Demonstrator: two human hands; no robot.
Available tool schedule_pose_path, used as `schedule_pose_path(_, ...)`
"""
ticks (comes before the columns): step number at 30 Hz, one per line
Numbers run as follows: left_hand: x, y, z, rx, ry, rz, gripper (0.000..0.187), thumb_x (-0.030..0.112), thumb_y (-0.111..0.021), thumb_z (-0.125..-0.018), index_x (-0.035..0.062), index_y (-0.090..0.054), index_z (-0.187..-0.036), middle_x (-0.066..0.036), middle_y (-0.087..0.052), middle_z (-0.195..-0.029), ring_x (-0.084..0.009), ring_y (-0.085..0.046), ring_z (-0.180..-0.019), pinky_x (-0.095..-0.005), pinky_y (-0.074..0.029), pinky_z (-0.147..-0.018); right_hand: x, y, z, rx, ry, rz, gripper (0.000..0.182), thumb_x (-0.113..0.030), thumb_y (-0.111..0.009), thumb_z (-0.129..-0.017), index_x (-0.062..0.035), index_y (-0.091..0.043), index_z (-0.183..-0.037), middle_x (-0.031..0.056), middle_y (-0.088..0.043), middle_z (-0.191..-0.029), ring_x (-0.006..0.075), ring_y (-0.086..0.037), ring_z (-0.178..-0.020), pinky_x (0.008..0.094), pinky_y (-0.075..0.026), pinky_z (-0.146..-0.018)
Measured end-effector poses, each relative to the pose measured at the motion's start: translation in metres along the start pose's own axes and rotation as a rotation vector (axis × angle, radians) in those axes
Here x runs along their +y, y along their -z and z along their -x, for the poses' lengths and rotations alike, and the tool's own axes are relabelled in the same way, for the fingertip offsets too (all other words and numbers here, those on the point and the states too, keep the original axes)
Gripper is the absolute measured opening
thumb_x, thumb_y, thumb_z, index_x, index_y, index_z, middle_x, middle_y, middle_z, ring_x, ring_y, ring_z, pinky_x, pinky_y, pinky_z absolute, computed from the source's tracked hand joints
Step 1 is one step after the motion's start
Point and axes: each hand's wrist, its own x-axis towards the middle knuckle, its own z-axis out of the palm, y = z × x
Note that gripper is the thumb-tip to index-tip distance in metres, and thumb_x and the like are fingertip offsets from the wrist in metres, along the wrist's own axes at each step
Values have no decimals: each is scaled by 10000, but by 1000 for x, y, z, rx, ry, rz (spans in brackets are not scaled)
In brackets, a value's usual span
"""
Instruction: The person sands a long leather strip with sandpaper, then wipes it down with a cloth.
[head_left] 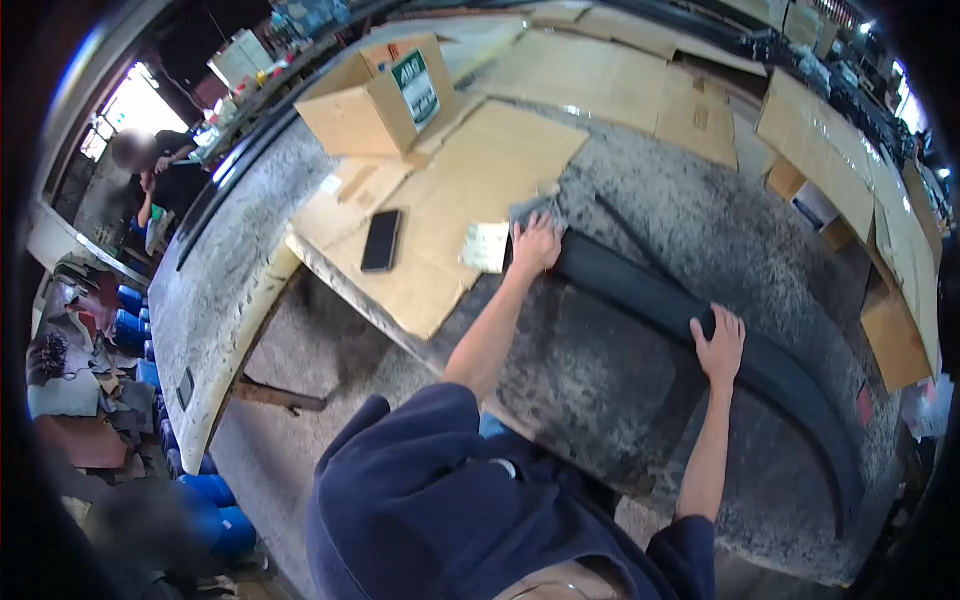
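Observation:
A long, curved black part (640, 295) lies across the grey, mottled worktable. My left hand (537, 243) presses a grey cloth or sanding sheet (550, 208) against the part's left end, its fingers bent over it. Farther right, my right hand (720, 345) rests on the black part near its middle, fingers spread and holding nothing. Just left of my left hand is a small pale printed sheet (484, 248) on flat cardboard (500, 150). A dark phone (381, 241) lies on the same cardboard.
An open cardboard box (375, 100) stands at the back left of the table (640, 170). A thin dark strip (635, 238) lies behind the black part. Large folded cardboard (850, 165) stands at the right. Another person (165, 165) is at the far left.

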Motion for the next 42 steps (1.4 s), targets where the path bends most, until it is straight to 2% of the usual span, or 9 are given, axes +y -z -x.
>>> schedule_pose_path(4, 46, 5, 15, 254, -137, 105, 474, 261, -431, -1011, -35, -507, -1372, -173, -514, -1447, -350, -423, -1387, -533, -313, -1135, 4, -5, 1, -11, -25, -23, 623, -522, -616, -908, -35, -580, -1294, 154, -592, -1264, 328, -505, -1258, 503, -290, -1152)
schedule_pose_path(8, 123, -17, 75, 69, -777, 13, 417, 205, -499, -986, -49, -551, -1313, -208, -536, -1410, -370, -436, -1377, -515, -316, -1147, -27, -11, -13, -105, -109, 148, 694, -594, -594, -898, -52, -563, -1329, 183, -566, -1160, 389, -510, -1172, 576, -263, -1133)
schedule_pose_path(14, 115, -24, 143, 110, -554, 525, 344, 136, -573, -951, -20, -588, -1258, -176, -614, -1289, -356, -539, -1259, -448, -419, -1051, -72, -47, -45, -150, 18, -105, 828, -676, -585, -858, -3, -533, -1337, 202, -588, -1212, 392, -510, -1185, 553, -316, -1084)
schedule_pose_path(16, 89, 1, 164, -120, -305, 601, 252, 141, -619, -931, -18, -645, -1125, -171, -661, -1106, -357, -602, -1117, -456, -467, -947, -87, -46, -49, -185, 47, -120, 875, -700, -600, -826, -4, -521, -1353, 204, -576, -1247, 394, -494, -1214, 556, -308, -1091)
schedule_pose_path(19, 60, 14, 190, 64, -285, 544, 270, 223, -659, -913, -10, -673, -1048, -158, -670, -975, -340, -617, -1035, -476, -474, -914, -97, -53, -53, -211, 135, -125, 976, -742, -636, -756, -10, -493, -1387, 205, -545, -1318, 398, -462, -1265, 560, -293, -1102)
schedule_pose_path(25, 98, 102, 209, 173, -700, 640, 247, 158, -751, -796, 54, -701, -1015, -127, -696, -1116, -328, -621, -1135, -430, -472, -980, -90, -40, -47, -283, 232, -55, 1143, -719, -761, -623, -37, -391, -1462, 185, -499, -1380, 382, -440, -1306, 526, -288, -1123)
schedule_pose_path(30, 93, 72, 150, 147, -572, 484, 188, 146, -735, -818, 25, -686, -953, -142, -697, -1071, -339, -640, -1090, -462, -472, -974, -92, -46, -42, -182, 193, 45, 1071, -728, -736, -652, -87, -424, -1452, 138, -526, -1324, 340, -464, -1271, 537, -303, -1103)
schedule_pose_path(36, 20, 27, 77, 184, -303, 121, 543, 326, -683, -881, 6, -562, -1304, -217, -419, -1504, -393, -374, -1411, -494, -337, -1144, -73, -31, -27, -183, 121, 58, 1004, -757, -672, -722, -98, -441, -1443, 148, -509, -1338, 340, -445, -1289, 539, -263, -1150)
schedule_pose_path(42, 10, 39, 174, 4, -657, 190, 274, 257, -695, -867, 48, -707, -1045, -214, -438, -1496, -333, -343, -1457, -534, -247, -1186, -76, -30, -27, -210, 76, 81, 1017, -763, -664, -726, -99, -418, -1457, 161, -498, -1360, 351, -437, -1307, 545, -251, -1167)
